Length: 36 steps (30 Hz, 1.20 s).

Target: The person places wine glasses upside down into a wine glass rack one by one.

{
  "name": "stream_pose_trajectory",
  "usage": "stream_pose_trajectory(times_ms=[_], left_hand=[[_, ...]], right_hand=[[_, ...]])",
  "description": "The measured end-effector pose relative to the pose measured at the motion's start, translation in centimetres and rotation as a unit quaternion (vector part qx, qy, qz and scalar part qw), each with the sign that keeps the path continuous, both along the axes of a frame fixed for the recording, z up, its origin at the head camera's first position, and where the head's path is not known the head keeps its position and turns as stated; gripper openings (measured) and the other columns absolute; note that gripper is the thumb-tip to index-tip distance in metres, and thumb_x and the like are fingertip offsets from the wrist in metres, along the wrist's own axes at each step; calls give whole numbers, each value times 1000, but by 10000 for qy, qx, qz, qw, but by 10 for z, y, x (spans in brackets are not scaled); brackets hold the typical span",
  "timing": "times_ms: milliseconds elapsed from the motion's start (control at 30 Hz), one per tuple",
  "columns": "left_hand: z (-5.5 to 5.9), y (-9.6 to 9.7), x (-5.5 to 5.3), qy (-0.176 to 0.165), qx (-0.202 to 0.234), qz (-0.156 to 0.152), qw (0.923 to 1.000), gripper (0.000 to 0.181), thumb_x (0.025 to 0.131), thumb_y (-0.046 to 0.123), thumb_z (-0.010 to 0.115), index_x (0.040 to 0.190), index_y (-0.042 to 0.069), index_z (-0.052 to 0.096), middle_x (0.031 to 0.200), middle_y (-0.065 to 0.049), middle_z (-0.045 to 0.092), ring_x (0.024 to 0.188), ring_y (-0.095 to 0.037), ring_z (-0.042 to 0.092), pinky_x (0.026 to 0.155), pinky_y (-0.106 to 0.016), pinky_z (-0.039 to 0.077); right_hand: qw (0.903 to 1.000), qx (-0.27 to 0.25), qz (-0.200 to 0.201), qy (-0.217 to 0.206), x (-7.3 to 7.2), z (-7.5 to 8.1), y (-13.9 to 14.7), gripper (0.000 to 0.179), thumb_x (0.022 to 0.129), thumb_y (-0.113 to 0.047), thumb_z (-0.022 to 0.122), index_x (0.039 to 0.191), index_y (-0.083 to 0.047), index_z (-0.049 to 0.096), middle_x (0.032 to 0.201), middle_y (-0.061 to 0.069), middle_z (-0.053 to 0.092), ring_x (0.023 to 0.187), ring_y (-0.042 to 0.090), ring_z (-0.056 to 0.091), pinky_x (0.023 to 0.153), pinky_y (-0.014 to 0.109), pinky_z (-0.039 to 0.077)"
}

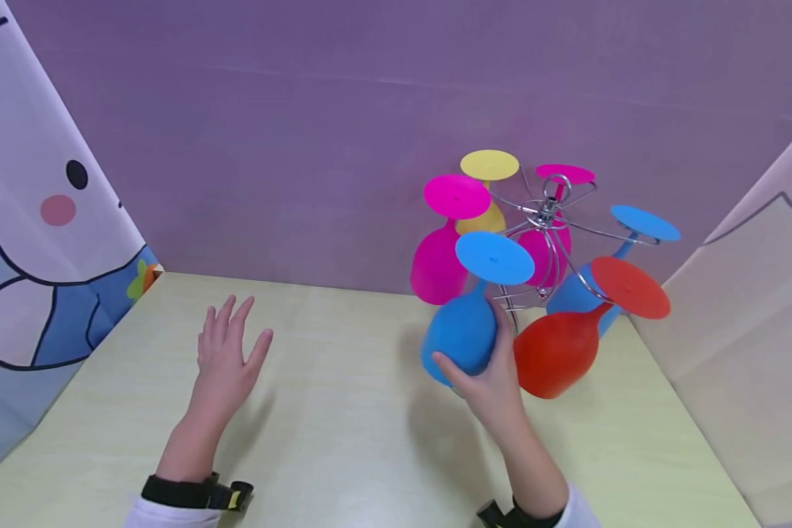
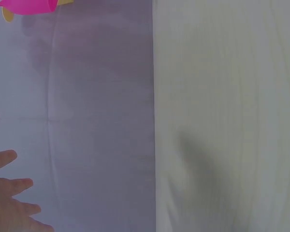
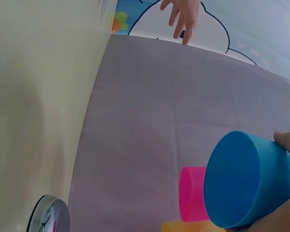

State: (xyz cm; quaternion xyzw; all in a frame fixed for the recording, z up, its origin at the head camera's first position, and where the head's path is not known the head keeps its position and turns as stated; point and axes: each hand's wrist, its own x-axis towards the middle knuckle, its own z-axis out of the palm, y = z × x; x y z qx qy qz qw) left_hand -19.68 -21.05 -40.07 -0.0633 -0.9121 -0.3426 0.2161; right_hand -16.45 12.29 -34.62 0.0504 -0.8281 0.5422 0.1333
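Observation:
My right hand (image 1: 491,374) grips the bowl of a blue plastic wine glass (image 1: 462,337), thumb on its near side. The glass is upside down and tilted, its foot close to the wire arms of a silver glass rack (image 1: 546,214). In the right wrist view, the open mouth of the blue wine glass (image 3: 234,181) faces the camera. Around the rack hang a red glass (image 1: 557,356), magenta glasses (image 1: 438,265), a yellow glass (image 1: 490,166) and more blue (image 1: 643,222), all foot up. My left hand (image 1: 224,363) hovers over the table with fingers spread, holding nothing.
A pale wooden table (image 1: 330,411) lies below, meeting a purple cloth backdrop (image 1: 270,161). Cartoon-printed cloth (image 1: 33,183) hangs at the left and a pale cloth (image 1: 752,330) at the right. A shiny round base (image 3: 50,215) shows low in the right wrist view.

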Motion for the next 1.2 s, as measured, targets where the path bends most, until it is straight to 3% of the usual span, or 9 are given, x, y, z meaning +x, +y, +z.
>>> stream_pose_trajectory(times_ms=[667,1000,1200], left_hand=[[0,-3,1,-37,-3,-51,10000,58,95,38,42,143,10,23,148,-23,14,134,-42,-3,97,-74,4],[-1,-4,1,-43,41,-36,10000,58,95,38,43,142,10,24,148,-22,14,134,-42,-3,97,-73,3],[-1,-4,0,-44,11,-21,10000,58,95,38,43,142,11,24,148,-22,14,134,-42,-2,98,-73,4]], right_hand=[[9978,420,-179,485,7,-11,3,99,73,-23,75,144,-23,6,146,8,18,130,29,21,89,56,44],[9927,566,31,1065,18,-11,7,99,71,-19,77,144,-23,10,144,7,22,129,28,24,87,54,45],[9857,994,-15,1360,29,-7,10,106,66,-17,80,144,-29,9,144,5,24,128,25,25,86,51,47]])
